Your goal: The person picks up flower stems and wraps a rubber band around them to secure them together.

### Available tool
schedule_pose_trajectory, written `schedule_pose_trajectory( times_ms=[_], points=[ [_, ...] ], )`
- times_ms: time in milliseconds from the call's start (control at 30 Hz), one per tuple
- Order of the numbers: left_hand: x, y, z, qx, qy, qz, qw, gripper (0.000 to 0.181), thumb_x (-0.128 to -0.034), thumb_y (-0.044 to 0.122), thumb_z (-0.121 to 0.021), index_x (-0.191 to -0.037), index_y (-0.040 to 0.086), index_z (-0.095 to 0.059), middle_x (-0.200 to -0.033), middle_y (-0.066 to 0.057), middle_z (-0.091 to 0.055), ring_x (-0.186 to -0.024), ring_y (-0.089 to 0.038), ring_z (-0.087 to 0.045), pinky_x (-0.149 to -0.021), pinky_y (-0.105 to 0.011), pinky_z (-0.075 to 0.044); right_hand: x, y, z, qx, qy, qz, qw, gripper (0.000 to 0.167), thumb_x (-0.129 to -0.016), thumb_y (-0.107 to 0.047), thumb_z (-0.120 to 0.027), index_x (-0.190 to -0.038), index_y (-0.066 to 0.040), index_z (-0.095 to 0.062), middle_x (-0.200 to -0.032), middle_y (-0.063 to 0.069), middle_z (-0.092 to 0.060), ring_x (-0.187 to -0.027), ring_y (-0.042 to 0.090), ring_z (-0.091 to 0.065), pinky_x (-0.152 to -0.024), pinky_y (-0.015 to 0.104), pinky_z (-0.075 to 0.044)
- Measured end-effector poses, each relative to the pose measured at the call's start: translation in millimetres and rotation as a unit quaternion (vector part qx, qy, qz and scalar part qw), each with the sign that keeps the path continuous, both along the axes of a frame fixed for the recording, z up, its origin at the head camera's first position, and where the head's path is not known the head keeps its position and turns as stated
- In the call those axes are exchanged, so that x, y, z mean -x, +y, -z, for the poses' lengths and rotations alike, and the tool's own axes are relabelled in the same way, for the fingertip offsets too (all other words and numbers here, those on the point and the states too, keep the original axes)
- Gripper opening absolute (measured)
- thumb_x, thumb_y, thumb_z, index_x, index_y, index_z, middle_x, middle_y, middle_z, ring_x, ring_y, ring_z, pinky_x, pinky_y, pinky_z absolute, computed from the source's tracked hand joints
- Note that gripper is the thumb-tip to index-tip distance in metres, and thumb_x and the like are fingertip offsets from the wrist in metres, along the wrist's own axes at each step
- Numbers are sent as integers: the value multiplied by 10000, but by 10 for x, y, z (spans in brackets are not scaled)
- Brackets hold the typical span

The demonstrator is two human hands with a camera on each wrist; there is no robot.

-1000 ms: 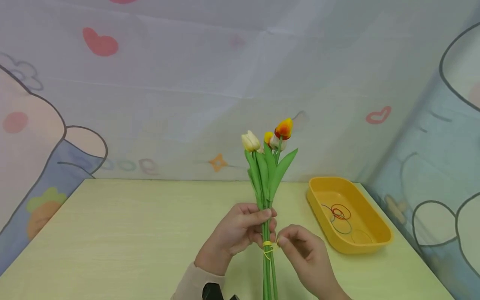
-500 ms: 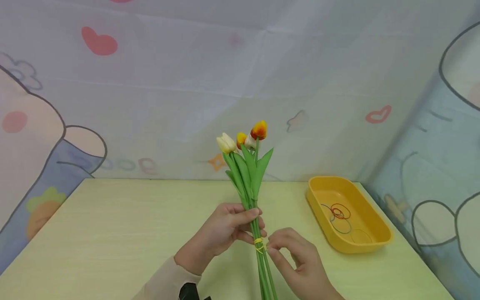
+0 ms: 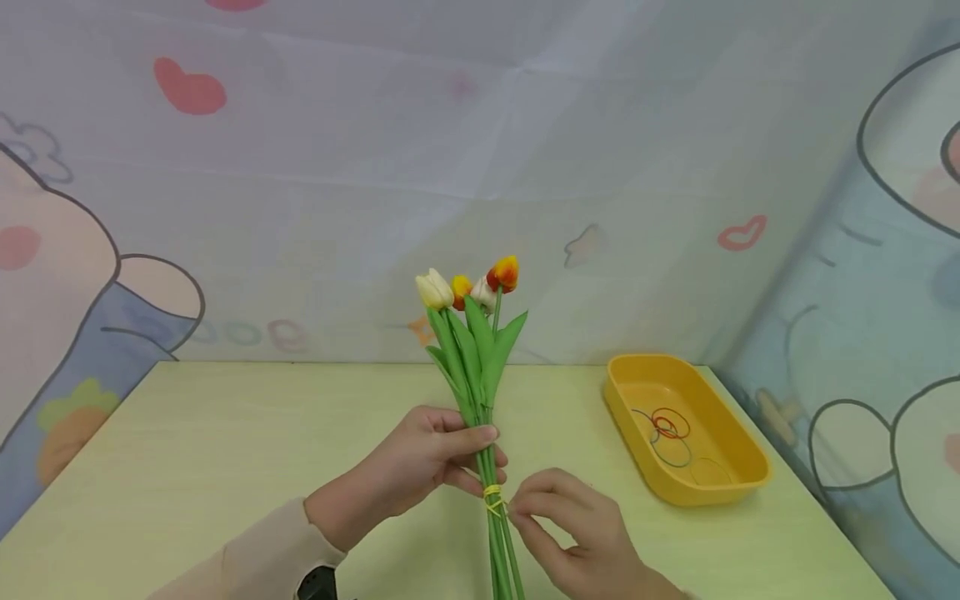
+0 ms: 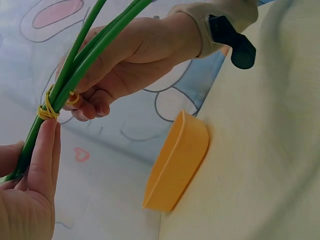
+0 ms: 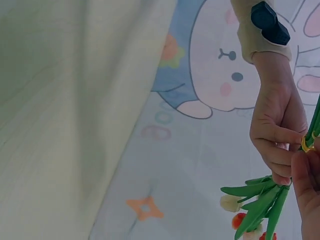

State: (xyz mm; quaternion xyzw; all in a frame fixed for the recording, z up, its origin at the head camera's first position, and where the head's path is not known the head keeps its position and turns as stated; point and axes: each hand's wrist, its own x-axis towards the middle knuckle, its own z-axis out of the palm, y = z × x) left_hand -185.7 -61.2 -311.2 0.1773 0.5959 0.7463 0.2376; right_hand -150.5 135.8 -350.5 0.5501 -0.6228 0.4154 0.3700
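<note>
A bunch of artificial tulips (image 3: 472,350), white and orange-yellow with green leaves, stands nearly upright in the head view. My left hand (image 3: 420,458) grips the stems below the leaves, thumb across the front. Just under its fingers a yellow rubber band (image 3: 492,492) is wound around the stems. My right hand (image 3: 573,529) is right beside the band, thumb and fingertips together. In the left wrist view, a loop of the yellow band (image 4: 74,98) reaches to the right hand's fingers, which pinch it. The flower heads (image 5: 240,220) hang downward in the right wrist view.
A yellow tray (image 3: 626,433) with several coloured rubber bands (image 3: 670,423) stands on the right side of the light table (image 3: 262,467). Behind the table hangs a cloth (image 3: 337,167) printed with cartoons.
Both hands and the tulips have moved left in the head view. The tulips have gone from upright to leaning slightly left. The left hand keeps its grip on the stems.
</note>
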Motion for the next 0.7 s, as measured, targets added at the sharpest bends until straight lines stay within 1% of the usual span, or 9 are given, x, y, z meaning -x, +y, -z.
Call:
schedule_pose_trajectory(
  times_ms=[100, 167, 300, 433, 533, 700],
  points=[
    [-4, -29, 30, 37, -7, -25, 10000, 172, -934, 115, -634, -904, -52, -662, -791, -51, -700, -773, -151, -693, -714, -324, -606, 27, 24, 37, -302, -153, -147, 9993, 113, -952, -40, -582, -906, 38, -650, -860, 111, -599, -746, 162, -599, -685, 167, -542],
    [-4, -52, 49, 90, 14, -77, 9999, 188, -933, 118, -636, -915, -68, -660, -788, -53, -700, -771, -152, -695, -716, -333, -606, 45, 38, 56, -472, -172, -202, 9985, 106, -949, -39, -586, -920, 36, -654, -873, 108, -605, -757, 159, -606, -696, 159, -543],
    [-7, -112, 90, 249, 91, -126, 9996, 201, -933, 131, -638, -919, -69, -663, -784, -55, -705, -766, -143, -699, -708, -327, -606, 74, 66, 66, -737, -89, -126, 9972, 101, -951, -49, -586, -935, 20, -659, -900, 93, -614, -784, 151, -620, -721, 153, -544],
    [-13, -176, 128, 460, 100, -180, 9987, 233, -937, 132, -632, -937, -99, -660, -784, -63, -706, -748, -142, -701, -704, -331, -606, 93, 132, 40, -880, -57, 123, 9960, 114, -963, -73, -572, -945, -7, -664, -912, 75, -620, -802, 147, -631, -740, 157, -544],
    [-15, -226, 169, 597, 38, -292, 9978, 255, -939, 120, -627, -951, -133, -651, -783, -78, -705, -731, -158, -704, -692, -336, -608, 104, 219, 11, -859, -168, 381, 9954, 124, -970, -97, -571, -946, -25, -668, -914, 67, -626, -799, 141, -628, -738, 152, -538],
    [-6, -321, 260, 790, 11, -479, 9957, 263, -943, 108, -619, -966, -153, -640, -777, -79, -703, -712, -163, -703, -668, -330, -607, 128, 440, -36, -611, -367, 1028, 9921, 177, -980, -179, -576, -934, -45, -682, -901, 53, -638, -786, 130, -611, -757, 140, -526]
  ],
)
